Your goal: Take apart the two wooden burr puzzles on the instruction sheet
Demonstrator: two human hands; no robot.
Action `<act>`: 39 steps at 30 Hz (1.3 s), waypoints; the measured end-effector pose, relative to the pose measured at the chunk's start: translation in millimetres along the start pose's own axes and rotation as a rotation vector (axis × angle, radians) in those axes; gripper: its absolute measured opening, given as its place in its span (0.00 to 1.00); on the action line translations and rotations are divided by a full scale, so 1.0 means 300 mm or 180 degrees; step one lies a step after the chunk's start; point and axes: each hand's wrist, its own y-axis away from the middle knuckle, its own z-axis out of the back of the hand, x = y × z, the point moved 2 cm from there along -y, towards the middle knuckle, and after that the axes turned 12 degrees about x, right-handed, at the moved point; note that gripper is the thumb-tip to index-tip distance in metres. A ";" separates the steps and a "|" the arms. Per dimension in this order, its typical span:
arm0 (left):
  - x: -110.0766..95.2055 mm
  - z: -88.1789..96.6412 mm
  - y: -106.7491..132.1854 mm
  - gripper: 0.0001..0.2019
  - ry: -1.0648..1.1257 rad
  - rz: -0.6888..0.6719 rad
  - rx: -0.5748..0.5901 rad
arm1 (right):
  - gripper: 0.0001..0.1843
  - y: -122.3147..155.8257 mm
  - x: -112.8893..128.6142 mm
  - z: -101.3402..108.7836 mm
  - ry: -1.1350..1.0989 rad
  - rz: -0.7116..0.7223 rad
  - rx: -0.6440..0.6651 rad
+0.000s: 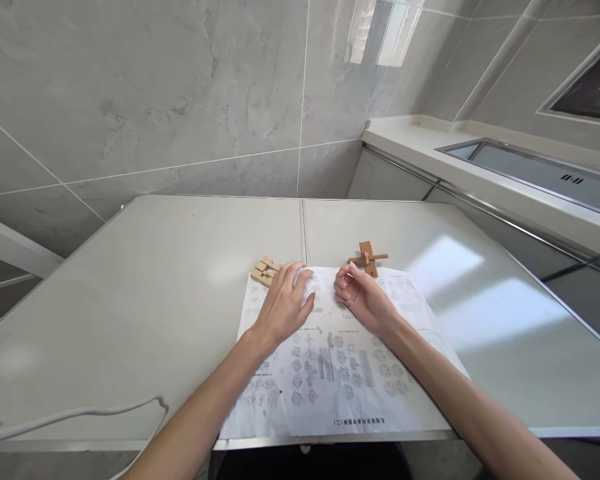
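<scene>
On the printed sheet rests my left hand (284,301), its fingers bent but apart and nothing seen in them. Just beyond its knuckles lies a group of light wooden puzzle pieces (265,271), partly covered by the hand. My right hand (363,297) lies on its side, fingers curled in loosely and the thumb near the index finger; nothing shows in it. Right behind its fingertips is a brown wooden puzzle of crossed bars (369,259); I cannot tell whether they touch. Under both hands spreads the creased paper sheet (350,407) with diagrams of puzzle shapes.
The pale folding table (130,287) has a seam down its middle. A white cable (80,413) crosses the front left. Beyond the right side stands a counter (405,137) with a glass-topped inset panel (535,173). A grey tiled wall (180,87) rises behind.
</scene>
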 end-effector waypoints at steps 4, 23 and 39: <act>0.000 -0.006 0.002 0.18 0.0115 -0.0033 0.0070 | 0.19 -0.007 0.004 0.012 -0.0071 0.0005 -0.0155; 0.002 -0.003 0.001 0.17 0.0233 0.0070 0.0157 | 0.15 -0.017 0.026 0.060 -0.0814 0.0338 -0.0298; -0.009 0.017 -0.007 0.14 0.1041 0.0420 -0.0075 | 0.19 0.008 0.024 -0.018 0.0186 -0.0144 0.0181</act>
